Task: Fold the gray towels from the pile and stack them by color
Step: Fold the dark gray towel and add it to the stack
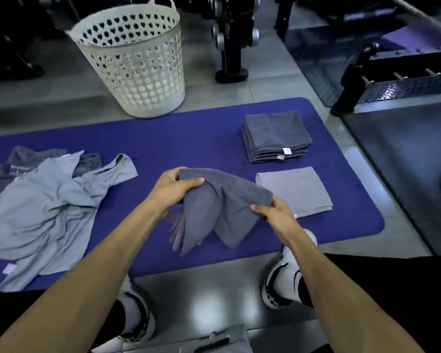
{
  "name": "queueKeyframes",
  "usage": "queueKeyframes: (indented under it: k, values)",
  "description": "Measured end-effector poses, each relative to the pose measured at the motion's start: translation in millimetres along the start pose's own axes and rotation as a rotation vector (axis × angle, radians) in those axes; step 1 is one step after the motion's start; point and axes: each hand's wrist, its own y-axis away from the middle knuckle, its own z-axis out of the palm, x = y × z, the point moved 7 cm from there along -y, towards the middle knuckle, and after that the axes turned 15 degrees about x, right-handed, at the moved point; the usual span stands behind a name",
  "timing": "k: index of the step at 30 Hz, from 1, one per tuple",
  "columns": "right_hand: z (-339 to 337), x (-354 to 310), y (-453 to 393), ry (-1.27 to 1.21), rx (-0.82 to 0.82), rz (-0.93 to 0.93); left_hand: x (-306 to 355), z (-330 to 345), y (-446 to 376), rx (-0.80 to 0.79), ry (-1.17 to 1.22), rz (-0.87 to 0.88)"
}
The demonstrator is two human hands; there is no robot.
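Left hand (175,188) and right hand (273,212) each clench an edge of a dark towel (222,207), lifted, its corners drooping onto the mat (163,138). Light folded towel (294,191) just right of the right grip; dark stack (275,136) beyond it. Pile (43,207) well left of the left grip.

A purple mat (163,138) bears loose towels (43,210), two folded stacks (275,136) and a basket (138,72).

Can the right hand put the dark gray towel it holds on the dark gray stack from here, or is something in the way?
Probably yes. The right hand holds the dark gray towel with the left hand; the dark gray stack lies beyond on the mat, with only the flat light gray folded towel between.
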Motion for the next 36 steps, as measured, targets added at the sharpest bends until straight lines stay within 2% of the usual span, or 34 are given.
queueKeyframes:
  k: [2, 4, 6, 8, 12, 16, 22, 27, 32, 34, 36]
  values:
    - [-8.0, -23.1, -1.6, -0.050, 0.018, -0.036, 9.1, -6.5, -4.0, 0.002, -0.174, 0.085]
    - [-16.9, -52.5, -7.4, 0.008, 0.019, -0.113, 22.0, -5.5, -5.5, 0.011, -0.283, 0.213]
    - [-27.0, -82.6, -19.1, 0.085, 0.014, -0.201, 38.5, 2.3, -7.9, 0.056, -0.288, 0.336]
    - [-42.5, -109.7, -37.4, 0.134, 0.031, -0.269, 54.0, 16.8, -15.3, 0.114, -0.207, 0.378]
    - [-85.8, -160.2, -88.1, 0.263, 0.111, -0.347, 83.1, 66.2, -45.4, 0.120, -0.038, 0.336]
    - [-119.1, -195.1, -151.9, 0.324, 0.171, -0.361, 104.6, 126.9, -95.3, 0.077, 0.028, 0.305]
    - [-141.8, -148.1, -243.6, 0.269, 0.244, -0.293, 80.5, 211.7, -171.4, 0.047, 0.005, 0.201]
    - [-138.4, -91.7, -304.0, 0.211, 0.325, -0.149, 44.5, 261.6, -229.2, -0.005, -0.041, 0.021]
    - [-123.0, -121.2, -376.9, 0.231, 0.454, -0.185, 51.0, 279.0, -301.0, 0.172, 0.001, 0.006]
    - [-115.9, -134.2, -411.8, 0.250, 0.462, -0.180, 50.5, 289.6, -336.0, 0.176, -0.017, -0.031]
    - [-108.8, -127.4, -438.0, 0.323, 0.399, -0.098, 38.9, 301.9, -363.4, 0.142, -0.076, -0.108]
